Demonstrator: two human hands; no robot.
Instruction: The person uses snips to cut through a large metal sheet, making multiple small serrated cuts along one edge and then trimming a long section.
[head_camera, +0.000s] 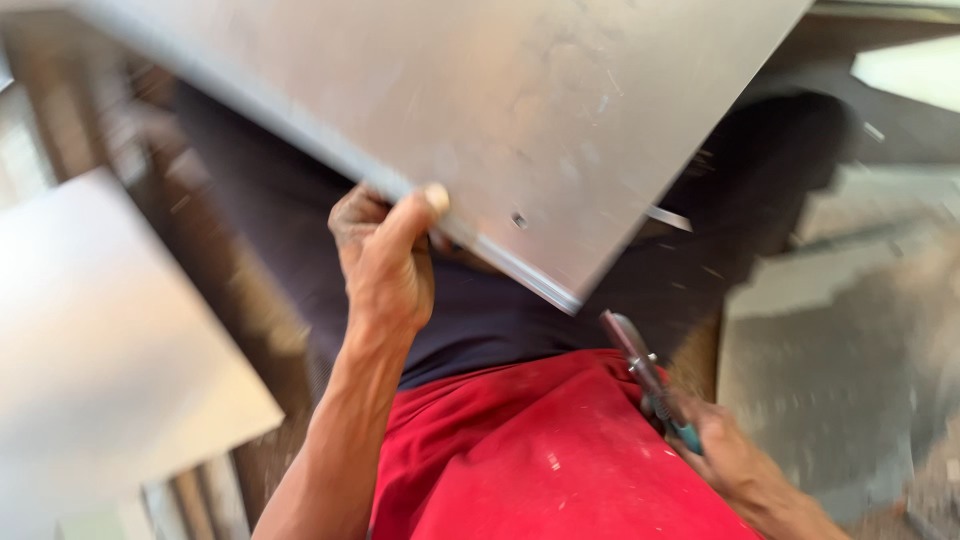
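Metal sheet (480, 110) in left hand (385, 265)

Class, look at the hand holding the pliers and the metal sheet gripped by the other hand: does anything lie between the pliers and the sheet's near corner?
Nothing visible does. The left hand grips the edge of the metal sheet. The right hand holds the pliers just below the sheet's near corner, with only open air between, above dark trousers and red shirt.

No packages, labels, signs or screens are to be seen anywhere around the grey metal sheet (480, 110); its face is bare apart from scratches and one small hole, and nothing printed or lit is shown beside, above or below it.
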